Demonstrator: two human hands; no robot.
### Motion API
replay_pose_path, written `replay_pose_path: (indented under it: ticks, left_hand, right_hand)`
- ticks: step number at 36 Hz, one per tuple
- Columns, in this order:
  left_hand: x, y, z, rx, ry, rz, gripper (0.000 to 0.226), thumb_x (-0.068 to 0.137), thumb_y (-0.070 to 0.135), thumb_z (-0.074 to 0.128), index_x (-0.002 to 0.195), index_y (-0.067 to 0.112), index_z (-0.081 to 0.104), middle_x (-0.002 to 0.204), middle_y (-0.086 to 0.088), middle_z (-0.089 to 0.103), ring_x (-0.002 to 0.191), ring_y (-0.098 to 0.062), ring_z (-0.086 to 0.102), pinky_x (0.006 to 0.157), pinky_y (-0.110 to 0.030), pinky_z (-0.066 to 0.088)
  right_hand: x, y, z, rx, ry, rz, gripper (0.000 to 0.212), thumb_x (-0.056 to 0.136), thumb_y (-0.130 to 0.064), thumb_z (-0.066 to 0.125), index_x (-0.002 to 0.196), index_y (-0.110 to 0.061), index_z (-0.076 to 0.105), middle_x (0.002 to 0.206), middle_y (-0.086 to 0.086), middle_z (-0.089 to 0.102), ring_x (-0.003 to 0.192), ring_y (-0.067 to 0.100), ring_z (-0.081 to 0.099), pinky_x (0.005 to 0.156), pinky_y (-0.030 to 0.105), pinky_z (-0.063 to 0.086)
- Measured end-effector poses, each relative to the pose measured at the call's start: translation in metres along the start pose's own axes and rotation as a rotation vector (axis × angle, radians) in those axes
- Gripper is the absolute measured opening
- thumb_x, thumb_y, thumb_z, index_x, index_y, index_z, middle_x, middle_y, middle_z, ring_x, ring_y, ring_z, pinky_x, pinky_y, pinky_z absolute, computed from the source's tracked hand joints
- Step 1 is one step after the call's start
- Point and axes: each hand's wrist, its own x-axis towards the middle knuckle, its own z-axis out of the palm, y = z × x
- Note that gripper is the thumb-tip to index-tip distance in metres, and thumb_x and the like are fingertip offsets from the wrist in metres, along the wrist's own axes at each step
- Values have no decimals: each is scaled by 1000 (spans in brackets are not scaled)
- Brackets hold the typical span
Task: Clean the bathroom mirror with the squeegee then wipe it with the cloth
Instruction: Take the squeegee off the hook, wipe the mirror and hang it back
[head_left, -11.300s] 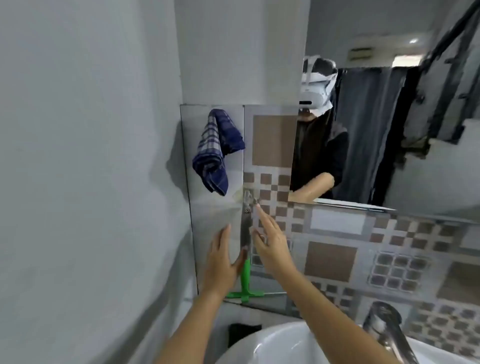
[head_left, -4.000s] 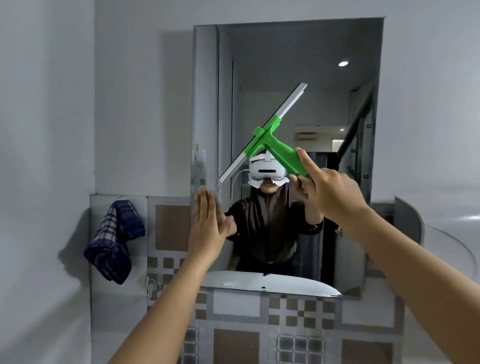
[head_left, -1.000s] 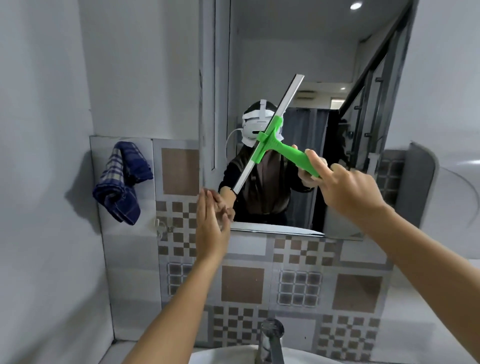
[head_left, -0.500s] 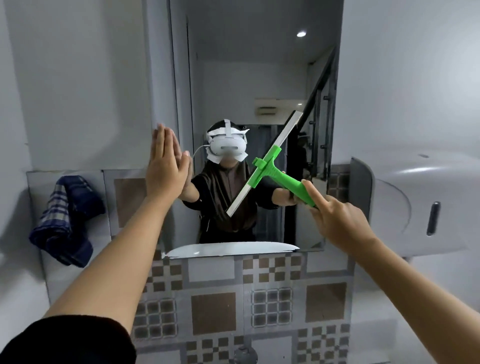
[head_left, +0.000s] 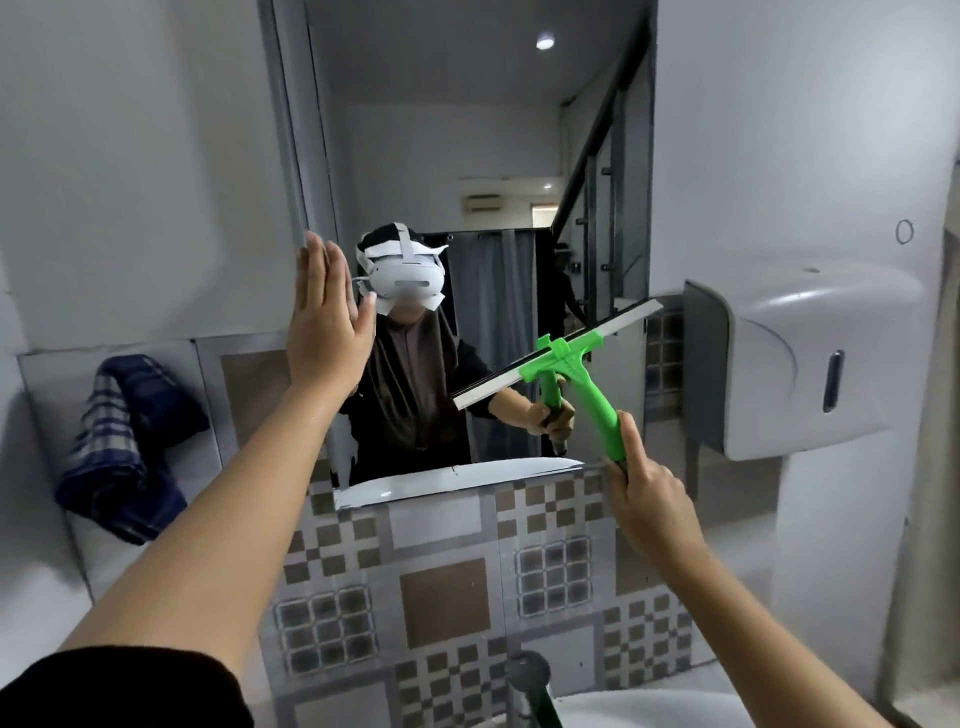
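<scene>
The tall bathroom mirror (head_left: 457, 130) hangs on the wall straight ahead. A green squeegee (head_left: 576, 369) with a pale blade lies against its lower right part, blade slanting up to the right. My right hand (head_left: 649, 493) grips the bottom of its handle. My left hand (head_left: 324, 322) is flat and open, fingers up, pressed against the mirror's left edge. A blue checked cloth (head_left: 124, 447) hangs on the wall at the left, away from both hands.
A white wall dispenser (head_left: 795, 358) juts out just right of the mirror. Patterned brown and grey tiles (head_left: 447, 597) run below it. A tap (head_left: 530, 680) and the white basin rim (head_left: 649, 706) sit at the bottom.
The squeegee has moved down and right on the mirror, and its blade has tipped closer to level. My left hand stays flat on the mirror's left edge.
</scene>
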Motion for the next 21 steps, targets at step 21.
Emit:
replay_pose_path:
  ticks: [21]
  left_hand:
    - [-11,-9,-11,-75,-137,118,67,95,28,48,147,8,9,156,-14,2,144,-29,2,114,-42,25]
  right_hand:
    - [-46,-73,46,545,57,399,53,97,-24,39,144,-29,15,65,7,48,51,17,44,48,33,42]
